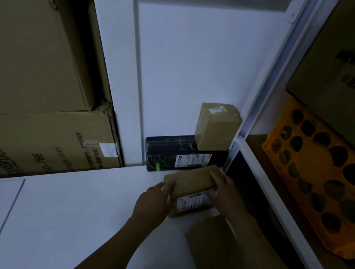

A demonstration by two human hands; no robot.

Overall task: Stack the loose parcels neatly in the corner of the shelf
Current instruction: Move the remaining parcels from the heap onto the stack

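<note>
**Bare arms (107, 251) at 6 o'clock, both grips on one brown parcel**

Left grip (154, 200) curls round the near left end of the brown parcel (190, 180). Right grip (225, 195) curls over its right end. The parcel is tilted, and I cannot tell if it touches the white shelf (67, 210).

At 12 o'clock, just beside it, a black parcel (168, 154) lies in the corner. A small box (217, 129) sits on top of it, close to the post (260, 105).

I think the job now is to put this parcel on the pile. To do it well, turn it straight so its sides match the black parcel. Set it down gently on the free spot at 9 o'clock of the small box, and do not bump that box.

A flat parcel (215, 256) lies loose at 5 o'clock. Big boxes (33, 53) at 9 o'clock and a yellow crate (325, 192) at 3 o'clock are well apart.
</note>
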